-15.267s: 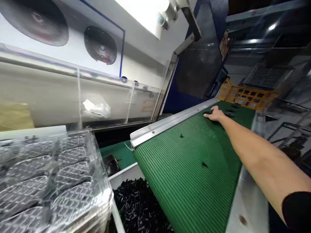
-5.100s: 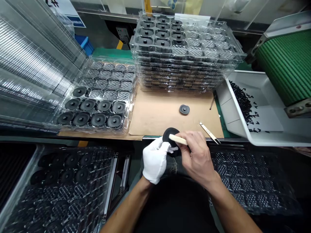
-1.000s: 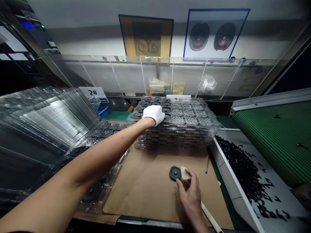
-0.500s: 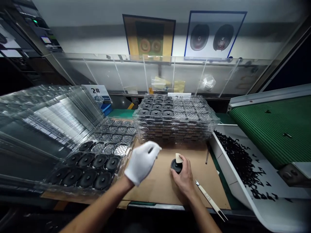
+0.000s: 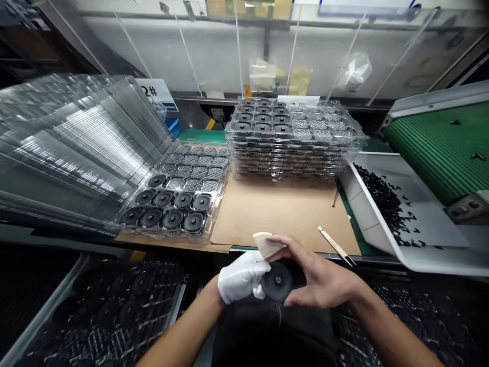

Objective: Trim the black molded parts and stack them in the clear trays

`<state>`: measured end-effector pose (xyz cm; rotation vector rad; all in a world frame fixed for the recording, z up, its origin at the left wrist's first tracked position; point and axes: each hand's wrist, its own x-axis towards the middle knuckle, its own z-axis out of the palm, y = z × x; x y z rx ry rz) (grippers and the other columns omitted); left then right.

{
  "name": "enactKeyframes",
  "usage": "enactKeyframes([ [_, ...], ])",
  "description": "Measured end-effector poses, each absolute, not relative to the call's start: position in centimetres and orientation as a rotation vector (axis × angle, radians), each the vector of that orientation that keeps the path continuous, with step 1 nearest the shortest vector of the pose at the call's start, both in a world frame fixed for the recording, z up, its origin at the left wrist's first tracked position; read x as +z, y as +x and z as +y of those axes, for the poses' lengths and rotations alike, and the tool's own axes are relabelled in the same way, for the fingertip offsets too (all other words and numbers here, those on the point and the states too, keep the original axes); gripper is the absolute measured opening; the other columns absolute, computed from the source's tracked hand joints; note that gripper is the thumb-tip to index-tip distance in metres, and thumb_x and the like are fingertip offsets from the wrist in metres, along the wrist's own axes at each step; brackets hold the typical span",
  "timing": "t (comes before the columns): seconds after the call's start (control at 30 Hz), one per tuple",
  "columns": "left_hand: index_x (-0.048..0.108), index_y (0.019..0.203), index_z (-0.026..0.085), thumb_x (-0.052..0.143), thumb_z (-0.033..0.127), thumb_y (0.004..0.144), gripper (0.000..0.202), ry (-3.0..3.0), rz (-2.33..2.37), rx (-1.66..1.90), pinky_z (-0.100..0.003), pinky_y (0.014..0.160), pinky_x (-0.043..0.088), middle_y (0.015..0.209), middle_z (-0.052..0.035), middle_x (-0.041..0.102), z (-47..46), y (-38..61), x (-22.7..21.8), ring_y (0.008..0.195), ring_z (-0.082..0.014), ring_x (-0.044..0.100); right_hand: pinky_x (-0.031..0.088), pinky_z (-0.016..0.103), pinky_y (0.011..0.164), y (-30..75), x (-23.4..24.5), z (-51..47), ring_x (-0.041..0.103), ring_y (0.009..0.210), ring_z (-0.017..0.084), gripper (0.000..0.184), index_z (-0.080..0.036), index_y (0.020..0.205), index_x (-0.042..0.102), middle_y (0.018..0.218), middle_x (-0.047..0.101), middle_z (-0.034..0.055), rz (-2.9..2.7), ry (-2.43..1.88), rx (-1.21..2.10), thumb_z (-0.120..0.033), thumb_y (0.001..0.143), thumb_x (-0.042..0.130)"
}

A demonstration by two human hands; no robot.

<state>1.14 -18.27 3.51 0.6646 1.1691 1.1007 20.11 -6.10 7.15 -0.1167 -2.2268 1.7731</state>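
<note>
- The white-gloved left hand [image 5: 244, 277] reaches in from the left, its fingers curled towards the palm and gripping the left edge of a black disc [image 5: 277, 281].
- That disc is in front of the person's dark clothing [image 5: 275, 341], just off the near edge of the table [image 5: 206, 134], its round face with a small centre hub turned up to the camera.
- The bare right hand [image 5: 315, 275] comes from the right, arched over the disc's right side; its forefinger stretches left and the fingers pinch a cream wedge [image 5: 265, 244] above the disc's upper left rim.
- The right thumb bends down to the disc's lower right edge; contact there is hard to tell.
- Both forearms angle inward from the lower corners.
- Beyond the hands, a brown sheet [image 5: 275, 209] carries a cream-handled tool [image 5: 336, 245], near the right hand.
</note>
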Motion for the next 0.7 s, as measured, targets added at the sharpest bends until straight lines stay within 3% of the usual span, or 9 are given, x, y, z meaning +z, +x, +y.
enactKeyframes([
  [0.1,0.065,0.105,0.014,0.082,0.052,0.07,0.054,0.584,1.015,1.005,-0.019,0.04,0.035,0.066,0.0005,0.059,-19.5,1.6,2.6,0.042,-0.009,0.047,0.048,0.042,0.112,20.4,7.3,-6.1,0.063,0.125,0.024,0.101,-0.027,0.158,0.029,0.146,0.055,0.0111,-2.266,-0.071,1.901,-0.019,0.071,0.081],
  [0.2,0.065,0.084,0.011,0.079,0.055,0.075,0.046,0.663,1.141,0.99,-0.019,0.041,0.033,0.061,0.0004,0.057,-20.0,1.7,3.0,0.041,-0.0082,0.047,0.043,0.043,0.117,20.9,6.8,-6.0,0.059,0.13,0.023,0.1,-0.029,0.157,0.03,0.146,0.056,0.0089,-2.269,-0.146,1.852,-0.019,0.072,0.081],
  [0.3,0.069,0.084,0.012,0.073,0.049,0.084,0.037,0.665,1.461,1.241,-0.02,0.05,0.04,0.061,-0.0009,0.061,-19.8,2.5,4.3,0.049,-0.0104,0.054,0.047,0.044,0.114,21.1,6.0,-6.7,0.059,0.128,0.025,0.1,-0.031,0.154,0.034,0.142,0.058,0.0088,-2.064,-0.48,1.726,-0.025,0.07,0.087],
  [0.4,0.072,0.094,0.015,0.072,0.044,0.087,0.03,0.545,1.702,1.561,-0.024,0.064,0.05,0.073,-0.0033,0.071,-19.6,4.0,4.9,0.064,-0.0153,0.065,0.061,0.038,0.091,20.6,5.0,-8.9,0.071,0.1,0.022,0.07,-0.028,0.141,0.05,0.11,0.073,0.0059,-1.707,-0.766,1.695,-0.033,0.079,0.082],
  [0.5,0.075,0.098,0.018,0.072,0.043,0.087,0.027,0.465,1.695,1.712,-0.027,0.072,0.054,0.088,-0.0042,0.076,-19.4,5.4,4.6,0.076,-0.0189,0.069,0.061,0.029,0.068,19.4,4.3,-11.7,0.071,0.075,0.017,0.029,-0.025,0.117,0.063,0.087,0.073,0.0022,-1.48,-0.898,1.541,-0.034,0.091,0.07],
  [0.63,0.078,0.097,0.019,0.073,0.04,0.087,0.024,0.486,1.699,1.758,-0.026,0.077,0.055,0.091,-0.0026,0.077,-19.3,6.3,3.6,0.08,-0.0179,0.068,0.062,0.034,0.083,18.1,4.0,-13.5,0.071,0.096,0.021,0.036,-0.027,0.125,0.06,0.113,0.072,0.0064,-1.604,-0.937,1.096,-0.025,0.09,0.07],
  [0.7,0.078,0.097,0.018,0.074,0.039,0.086,0.025,0.475,1.71,1.787,-0.025,0.078,0.055,0.092,-0.0025,0.078,-19.2,6.4,3.3,0.079,-0.0168,0.067,0.06,0.038,0.091,18.0,4.0,-13.5,0.069,0.103,0.022,0.038,-0.025,0.127,0.061,0.115,0.071,0.0077,-1.744,-0.835,0.895,-0.015,0.091,0.066],
])
